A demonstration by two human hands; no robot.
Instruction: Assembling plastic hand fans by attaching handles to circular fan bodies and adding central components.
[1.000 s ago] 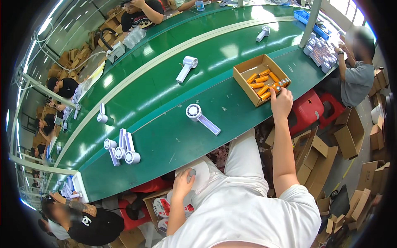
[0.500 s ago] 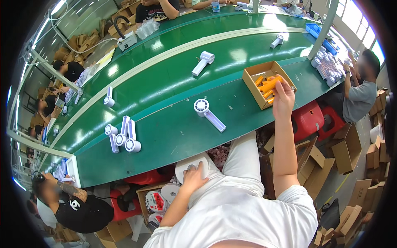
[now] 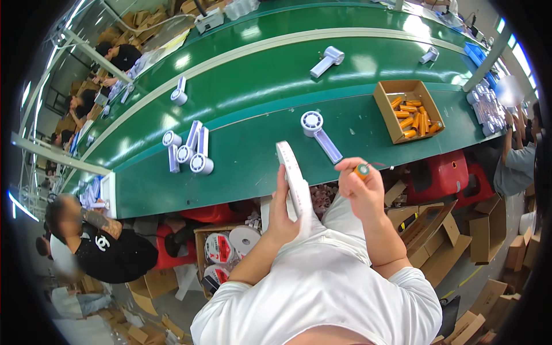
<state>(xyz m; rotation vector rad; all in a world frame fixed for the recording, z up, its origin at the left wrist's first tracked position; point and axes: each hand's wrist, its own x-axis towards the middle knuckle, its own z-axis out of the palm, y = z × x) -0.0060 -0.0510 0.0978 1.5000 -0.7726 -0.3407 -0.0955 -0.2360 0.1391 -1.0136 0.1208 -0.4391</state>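
My left hand (image 3: 282, 215) grips a flat white roll of tape (image 3: 293, 175), held up on edge in front of my lap. To its right my right hand (image 3: 368, 192) is closed around an orange cylindrical battery (image 3: 361, 171); one round end and thin wires stick out. Just beyond, a white handheld-fan housing (image 3: 326, 144) lies on the green bench, its handle open like a trough toward me. Farther right stands a cardboard box (image 3: 395, 131) with several orange batteries (image 3: 411, 118) inside.
Three fan housings (image 3: 201, 164) cluster at the left of the bench. More lie on the green conveyor (image 3: 247, 86) beyond. A carton of tape rolls (image 3: 219, 247) stands beside my left leg; red stools (image 3: 445, 175) and open cartons are at the right. Co-workers sit left and right.
My right hand has come from the box toward me with one battery. My left hand has lifted the tape roll from my lap and turned it edge-on. The view has shifted.
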